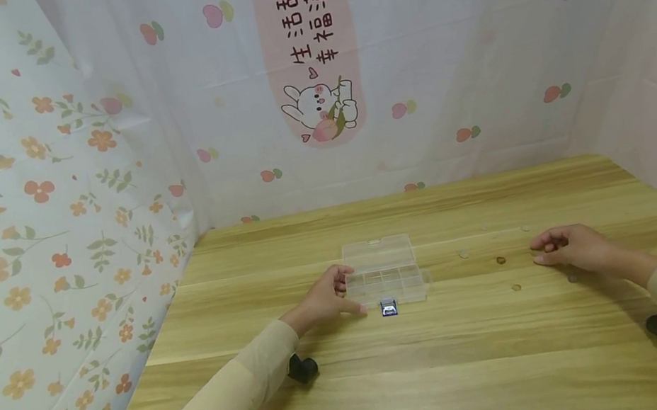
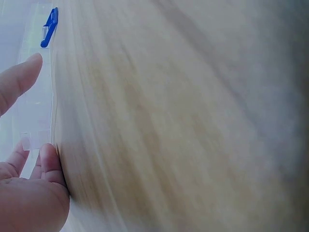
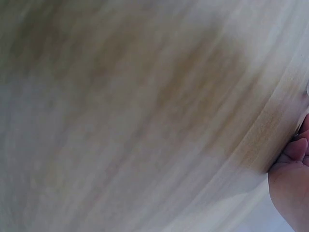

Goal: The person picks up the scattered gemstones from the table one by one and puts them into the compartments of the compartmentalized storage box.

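A clear plastic compartment box (image 1: 383, 289) lies with its lid (image 1: 378, 254) folded back on the wooden table. My left hand (image 1: 334, 293) holds the box at its left side, thumb along the front corner and fingers by the side wall. A blue latch (image 1: 388, 308) sticks out from the front edge. To the right, my right hand (image 1: 577, 248) is low over the table, thumb and index fingertips apart. Nearest to its fingertips lies a small brown ring-like piece (image 1: 501, 260). In the right wrist view only part of the hand (image 3: 294, 169) shows, at the right edge.
Several more small pieces lie scattered on the right half, among them a pale one (image 1: 463, 254), a yellowish one (image 1: 516, 288) and a greyish one (image 1: 572, 279) below the right hand. A patterned curtain (image 1: 443, 72) hangs behind the wooden table (image 1: 408, 379).
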A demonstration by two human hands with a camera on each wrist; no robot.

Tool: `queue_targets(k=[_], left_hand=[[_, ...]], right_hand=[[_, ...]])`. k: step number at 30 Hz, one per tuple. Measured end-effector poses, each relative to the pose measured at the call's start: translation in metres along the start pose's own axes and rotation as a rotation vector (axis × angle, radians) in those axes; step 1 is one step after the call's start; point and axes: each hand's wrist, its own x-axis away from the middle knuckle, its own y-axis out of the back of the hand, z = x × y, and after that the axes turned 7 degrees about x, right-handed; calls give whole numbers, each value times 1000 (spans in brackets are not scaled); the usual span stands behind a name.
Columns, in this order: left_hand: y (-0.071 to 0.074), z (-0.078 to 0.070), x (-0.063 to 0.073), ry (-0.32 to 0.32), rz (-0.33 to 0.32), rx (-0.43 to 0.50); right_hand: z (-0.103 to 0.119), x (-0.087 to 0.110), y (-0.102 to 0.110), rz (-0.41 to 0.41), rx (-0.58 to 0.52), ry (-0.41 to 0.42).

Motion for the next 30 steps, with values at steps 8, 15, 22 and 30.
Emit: queue_targets(k=[8, 15, 22, 30], left_hand=[[1, 1, 0, -1, 9, 12], [1, 1, 0, -5, 13, 18], [1, 0, 2, 0, 9, 19], [1, -2, 3, 1, 13, 31]], right_hand=[[5, 1, 0, -9, 16, -5], [6, 1, 0, -12, 25, -14], [1, -1, -2, -18, 39, -18], [2, 0, -3, -32, 44, -20]])
